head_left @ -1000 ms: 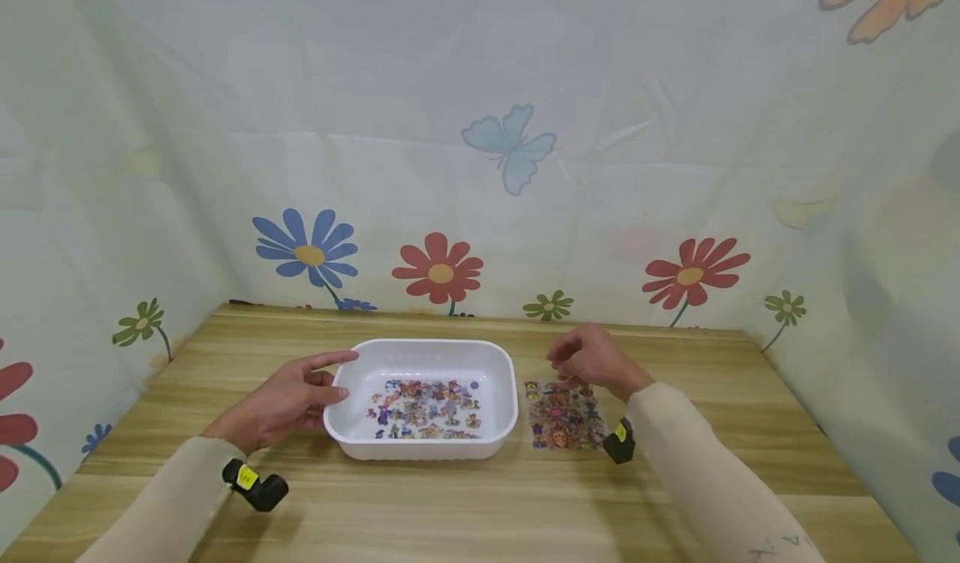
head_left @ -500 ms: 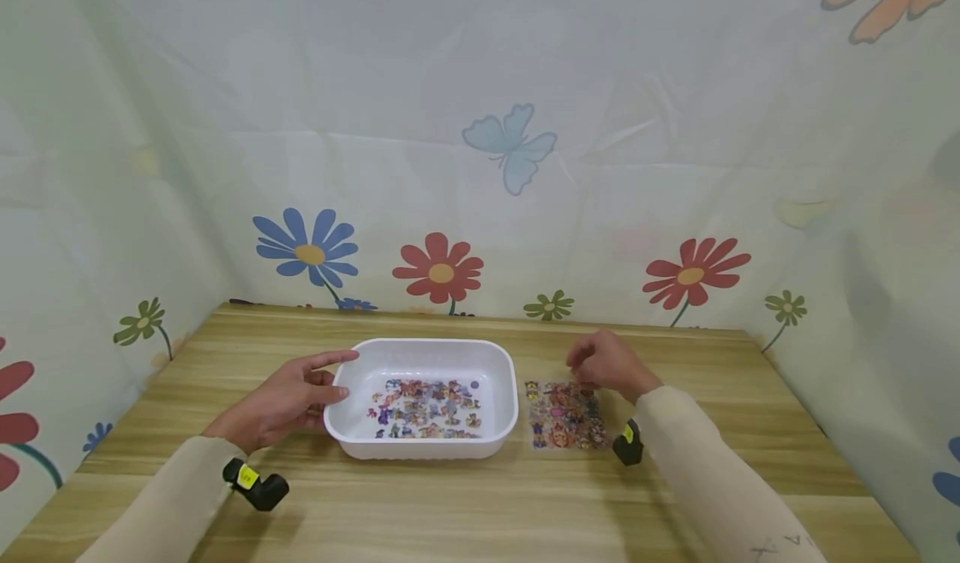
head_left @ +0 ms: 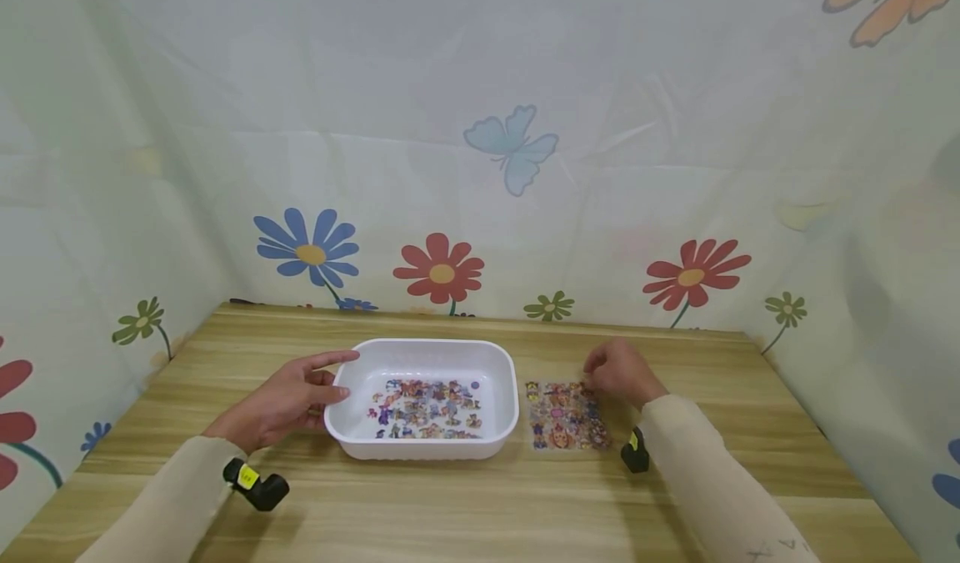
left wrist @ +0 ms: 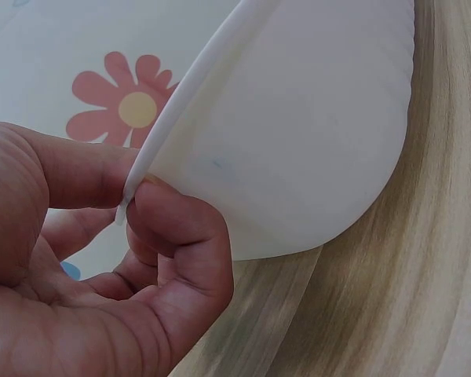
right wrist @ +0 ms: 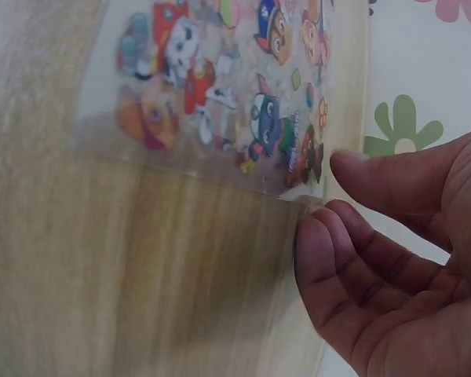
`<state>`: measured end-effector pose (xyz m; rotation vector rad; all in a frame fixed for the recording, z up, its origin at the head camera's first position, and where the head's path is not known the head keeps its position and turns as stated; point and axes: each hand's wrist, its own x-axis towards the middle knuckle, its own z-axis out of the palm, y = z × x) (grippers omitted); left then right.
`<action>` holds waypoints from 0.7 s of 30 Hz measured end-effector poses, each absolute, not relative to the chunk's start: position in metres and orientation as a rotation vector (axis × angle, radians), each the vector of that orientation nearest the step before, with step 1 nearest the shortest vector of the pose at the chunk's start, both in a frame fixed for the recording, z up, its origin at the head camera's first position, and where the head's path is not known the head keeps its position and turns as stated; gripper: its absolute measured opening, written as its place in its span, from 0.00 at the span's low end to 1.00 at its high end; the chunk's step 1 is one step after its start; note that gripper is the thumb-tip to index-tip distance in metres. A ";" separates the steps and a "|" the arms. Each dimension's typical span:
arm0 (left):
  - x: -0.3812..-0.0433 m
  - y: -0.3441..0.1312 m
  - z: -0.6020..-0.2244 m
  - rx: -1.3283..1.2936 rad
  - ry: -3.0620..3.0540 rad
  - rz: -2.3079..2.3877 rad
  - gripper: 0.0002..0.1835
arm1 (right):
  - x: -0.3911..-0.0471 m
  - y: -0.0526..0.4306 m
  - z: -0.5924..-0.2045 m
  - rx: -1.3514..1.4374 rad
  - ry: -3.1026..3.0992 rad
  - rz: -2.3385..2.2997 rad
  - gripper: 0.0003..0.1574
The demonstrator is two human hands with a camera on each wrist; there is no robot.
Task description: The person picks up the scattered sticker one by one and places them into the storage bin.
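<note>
The sheet [head_left: 558,417] lies on the wooden counter [head_left: 450,513], to the right of the white tray [head_left: 422,449], near it but with a narrow gap between them. It is transparent and carries many cartoon dogs in red, blue, orange and other colours. The right hand [head_left: 618,371] is at its far right corner. The fingers [right wrist: 314,243] of this hand are bent, with the tips close to that corner and the thumb near to them; whether they pinch the corner or only touch it, I cannot tell.

The left hand [head_left: 281,400] grips the tray by the rim of its left end, and in the left wrist view its fingers are curled about this rim. The tray stands upright on the counter. On its bottom many small coloured figures [head_left: 427,409] are visible, too small to make out one by one.

Both arms wear light sleeves, and at each wrist there is a black device with a yellow label. Behind the counter hangs a pale cloth [head_left: 360,71], printed with blue, red and green flowers and with one light blue butterfly [head_left: 513,146].
</note>
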<state>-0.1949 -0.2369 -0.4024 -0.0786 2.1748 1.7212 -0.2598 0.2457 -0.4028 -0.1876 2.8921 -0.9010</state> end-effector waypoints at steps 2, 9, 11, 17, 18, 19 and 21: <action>-0.195 -0.237 -0.402 -0.079 2.175 1.721 0.38 | -0.260 0.245 -0.405 -0.185 2.889 -0.887 0.07; -0.195 -0.237 -0.402 -0.095 2.184 1.713 0.38 | -0.265 0.241 -0.412 -0.285 2.951 -0.724 0.09; -0.195 -0.237 -0.402 -0.100 2.185 1.711 0.38 | -0.266 0.240 -0.413 -0.306 2.964 -0.681 0.12; -0.194 -0.236 -0.400 -0.103 2.173 1.716 0.38 | -0.266 0.239 -0.417 -0.272 2.970 -0.658 0.16; -0.193 -0.236 -0.400 -0.102 2.167 1.720 0.38 | -0.266 0.240 -0.417 -0.273 2.969 -0.668 0.15; -0.193 -0.236 -0.400 -0.100 2.165 1.719 0.38 | -0.265 0.240 -0.417 -0.284 2.969 -0.676 0.15; -0.193 -0.236 -0.399 -0.101 2.154 1.728 0.38 | -0.264 0.240 -0.417 -0.291 2.966 -0.696 0.13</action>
